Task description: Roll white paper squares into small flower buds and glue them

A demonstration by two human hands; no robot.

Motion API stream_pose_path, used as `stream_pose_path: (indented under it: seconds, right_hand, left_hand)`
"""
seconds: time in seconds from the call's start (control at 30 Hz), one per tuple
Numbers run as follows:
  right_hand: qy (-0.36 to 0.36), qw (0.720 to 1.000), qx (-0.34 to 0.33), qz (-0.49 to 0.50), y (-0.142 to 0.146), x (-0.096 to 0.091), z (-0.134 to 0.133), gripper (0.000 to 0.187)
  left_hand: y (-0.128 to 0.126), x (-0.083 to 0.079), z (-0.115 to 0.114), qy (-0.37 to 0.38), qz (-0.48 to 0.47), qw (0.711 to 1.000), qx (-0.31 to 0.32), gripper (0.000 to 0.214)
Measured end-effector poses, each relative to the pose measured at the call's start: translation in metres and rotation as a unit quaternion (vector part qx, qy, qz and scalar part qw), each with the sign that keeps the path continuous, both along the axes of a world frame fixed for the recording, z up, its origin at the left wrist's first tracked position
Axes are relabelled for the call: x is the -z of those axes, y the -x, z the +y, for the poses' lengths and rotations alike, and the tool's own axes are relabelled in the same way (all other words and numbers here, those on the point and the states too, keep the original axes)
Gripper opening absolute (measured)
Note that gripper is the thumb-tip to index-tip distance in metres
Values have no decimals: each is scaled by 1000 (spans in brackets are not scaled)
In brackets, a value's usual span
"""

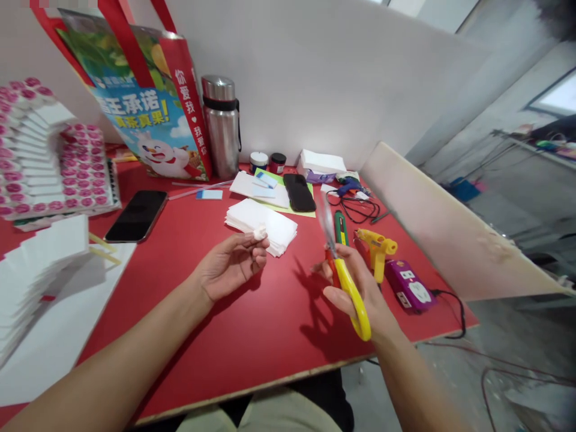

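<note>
My left hand (234,261) pinches a small white crumpled piece (260,231) between thumb and fingers; it looks like paper, but its exact kind is unclear. Just behind it lies a stack of white paper sheets (265,222). In my right hand (360,285) is a pair of scissors (348,291) with a yellow and red handle, its blades pointing up and away from me and slightly blurred. The scissors are held above the red table (270,336), apart from the white piece. Beyond my right hand lies a green and yellow utility knife (341,228).
To the right are a yellow glue gun (377,249) and a purple power strip (410,285). Phones (137,216), a steel flask (222,129) and a shopping bag (153,114) stand or lie farther back. White folded-paper pieces (40,276) fan out at left.
</note>
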State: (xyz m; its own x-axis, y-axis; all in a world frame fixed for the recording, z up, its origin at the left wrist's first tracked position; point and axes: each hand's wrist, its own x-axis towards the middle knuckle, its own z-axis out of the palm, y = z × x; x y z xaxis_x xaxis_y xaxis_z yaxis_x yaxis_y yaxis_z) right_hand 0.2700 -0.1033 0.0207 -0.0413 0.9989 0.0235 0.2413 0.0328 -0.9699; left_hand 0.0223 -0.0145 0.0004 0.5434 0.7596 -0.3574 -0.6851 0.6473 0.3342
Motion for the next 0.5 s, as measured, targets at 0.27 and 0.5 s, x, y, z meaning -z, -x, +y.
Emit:
stream_pose_path:
  seconds: [0.27,0.5]
  right_hand:
    - [39,965,-46,-254,23,-8,-3,81]
    - [29,955,-55,-289,30,-12,0,78]
  left_hand:
    - [-2,-4,-4,-15,58,998,-12,9]
    - [-4,-2,-9,-67,84,994,13,2]
